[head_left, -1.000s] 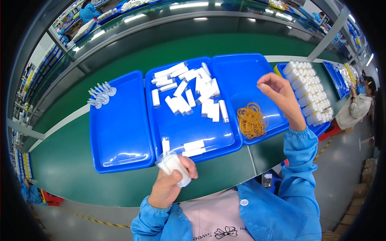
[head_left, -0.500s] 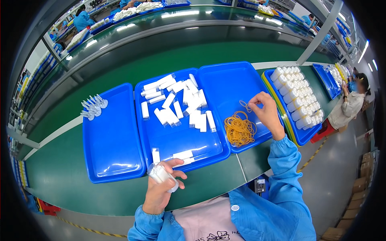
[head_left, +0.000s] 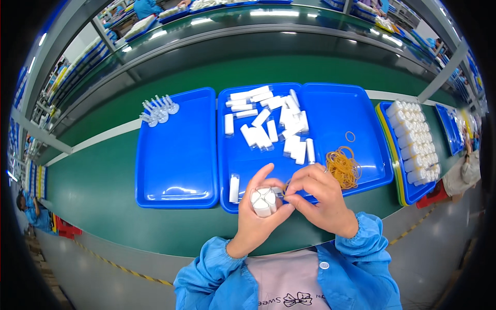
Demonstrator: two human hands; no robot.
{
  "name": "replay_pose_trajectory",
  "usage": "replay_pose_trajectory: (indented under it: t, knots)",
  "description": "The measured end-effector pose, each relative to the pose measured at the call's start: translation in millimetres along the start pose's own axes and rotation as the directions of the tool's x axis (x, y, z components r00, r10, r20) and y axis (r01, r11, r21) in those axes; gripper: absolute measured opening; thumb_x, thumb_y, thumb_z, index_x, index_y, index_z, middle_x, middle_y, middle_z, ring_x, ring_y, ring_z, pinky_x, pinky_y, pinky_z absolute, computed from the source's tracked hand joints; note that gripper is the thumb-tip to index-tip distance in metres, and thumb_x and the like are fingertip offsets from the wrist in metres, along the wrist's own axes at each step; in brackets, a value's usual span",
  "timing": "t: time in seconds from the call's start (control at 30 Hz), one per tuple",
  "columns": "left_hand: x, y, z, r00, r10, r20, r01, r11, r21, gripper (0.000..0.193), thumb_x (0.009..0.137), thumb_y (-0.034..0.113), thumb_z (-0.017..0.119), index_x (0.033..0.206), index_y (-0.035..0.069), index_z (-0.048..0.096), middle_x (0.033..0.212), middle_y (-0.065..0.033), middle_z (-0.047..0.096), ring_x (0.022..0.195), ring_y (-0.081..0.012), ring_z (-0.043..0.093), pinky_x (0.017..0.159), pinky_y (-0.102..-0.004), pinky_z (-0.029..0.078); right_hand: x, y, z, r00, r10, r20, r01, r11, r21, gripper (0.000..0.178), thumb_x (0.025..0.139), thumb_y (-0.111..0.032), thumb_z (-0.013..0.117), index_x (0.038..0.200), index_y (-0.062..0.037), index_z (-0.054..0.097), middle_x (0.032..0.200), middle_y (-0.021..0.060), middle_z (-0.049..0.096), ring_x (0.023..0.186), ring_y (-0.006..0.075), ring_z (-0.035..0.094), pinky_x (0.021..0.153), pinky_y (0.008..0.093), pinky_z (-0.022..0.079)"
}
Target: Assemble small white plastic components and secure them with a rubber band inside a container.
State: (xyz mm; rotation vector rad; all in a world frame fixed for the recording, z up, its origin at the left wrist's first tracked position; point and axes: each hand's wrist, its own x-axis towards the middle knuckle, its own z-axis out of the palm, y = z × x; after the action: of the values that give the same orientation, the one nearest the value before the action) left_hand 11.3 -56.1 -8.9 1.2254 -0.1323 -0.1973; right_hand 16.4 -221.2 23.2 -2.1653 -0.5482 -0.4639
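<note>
My left hand is wrapped round a bundle of white cylinders in clear plastic, their ends facing up. Close against its right side, my right hand pinches thumb and fingers together on what looks like a rubber band, mostly hidden by the fingers. Both hands are over the front edge of the middle blue tray, which holds several white cylinders in clear wrap. A heap of tan rubber bands lies in the right-hand blue tray, with one loose rubber band apart from it.
A blue tray on the left carries clear plastic stemmed pieces at its far corner. At the right, stacked trays hold rows of white bundles. The green table has a metal rail behind. A co-worker sits far right.
My right hand has come from the rubber-band tray to the bundle. My left hand has raised the bundle upright and moved it right. The whole view has shifted, too.
</note>
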Motion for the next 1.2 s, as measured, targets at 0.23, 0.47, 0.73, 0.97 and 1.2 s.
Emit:
replay_pose_trajectory:
  t: [0.23, 0.47, 0.73, 0.97, 1.2]
  knots:
    - [4, 4, -12, 0.997, -0.076, -0.026, 0.075, 0.997, -0.027, 0.059, 0.075, -0.005, 0.068, 0.130, 0.000, 0.046, 0.084, -0.0042, 0.062, 0.075, -0.0103, 0.059, 0.068, -0.0236, 0.048, -7, 13, 4, 0.978, 0.187, 0.098, -0.211, 0.870, 0.445, 0.009, 0.086, -0.008, 0.065, 0.086, -0.0033, 0.058, 0.092, 0.0078, 0.059, 0.087, 0.0178, 0.057, 0.076, 0.0298, 0.045]
    - [7, 5, -23, 0.998, -0.032, -0.057, 0.031, 0.999, -0.020, 0.062, 0.074, -0.003, 0.071, 0.129, 0.002, 0.044, 0.085, -0.0067, 0.062, 0.071, -0.0106, 0.057, 0.065, -0.0232, 0.048, -12, 19, -7, 0.893, 0.445, 0.059, -0.329, 0.559, 0.761, 0.011, 0.093, -0.015, 0.058, 0.092, -0.0047, 0.053, 0.098, 0.0057, 0.053, 0.090, 0.0146, 0.052, 0.083, 0.0296, 0.043]
    - [7, 11, -1, 0.994, 0.044, 0.096, -0.049, 0.998, 0.047, 0.062, 0.077, -0.002, 0.072, 0.132, 0.004, 0.044, 0.090, -0.0043, 0.065, 0.075, -0.0046, 0.056, 0.066, -0.0189, 0.046, -9, -2, 7, 0.976, 0.209, -0.069, -0.181, 0.942, 0.284, 0.008, 0.080, -0.007, 0.071, 0.082, -0.0043, 0.063, 0.099, 0.0111, 0.056, 0.096, 0.0208, 0.055, 0.083, 0.0301, 0.043]
    - [17, 18, -14, 0.912, -0.285, 0.295, 0.396, 0.800, -0.450, 0.061, 0.080, 0.004, 0.065, 0.136, 0.007, 0.041, 0.084, -0.0057, 0.061, 0.065, -0.0109, 0.053, 0.057, -0.0285, 0.044, -9, 5, 9, 0.854, 0.440, 0.278, -0.301, -0.018, 0.953, 0.013, 0.095, -0.016, 0.056, 0.100, -0.0048, 0.052, 0.113, 0.0066, 0.050, 0.089, 0.0152, 0.053, 0.080, 0.0288, 0.044]
    - [26, 6, -33, 0.846, -0.310, 0.433, 0.533, 0.494, -0.687, 0.064, 0.083, 0.010, 0.064, 0.141, 0.014, 0.036, 0.085, -0.0034, 0.056, 0.065, -0.0110, 0.049, 0.058, -0.0287, 0.041, -15, 32, -8, 0.800, 0.288, 0.527, -0.398, -0.402, 0.824, 0.013, 0.098, -0.019, 0.051, 0.102, -0.0060, 0.049, 0.103, 0.0041, 0.051, 0.056, 0.0068, 0.037, 0.051, 0.0232, 0.037]
